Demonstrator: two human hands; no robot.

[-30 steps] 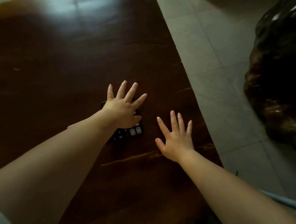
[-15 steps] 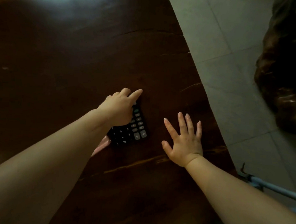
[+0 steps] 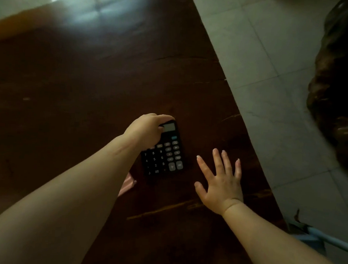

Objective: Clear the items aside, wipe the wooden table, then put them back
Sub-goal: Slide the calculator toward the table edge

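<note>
A black calculator (image 3: 164,154) lies on the dark wooden table (image 3: 90,82), near its right edge. My left hand (image 3: 146,129) curls over the calculator's far left corner by the display, fingers over the top edge and thumb at its side. Spread flat on the wood just right of the calculator rests my right hand (image 3: 220,179), holding nothing. A pink thing (image 3: 127,184) peeks out from under my left forearm, mostly hidden.
The table's right edge runs diagonally; beyond it is pale tiled floor (image 3: 275,56). A large dark gnarled wooden object (image 3: 338,91) stands on the floor at the right. A light blue bar (image 3: 325,241) shows at the lower right.
My left hand went from lying spread over the calculator to curling onto its top corner, uncovering the keys and display. My right hand stayed flat on the table.
</note>
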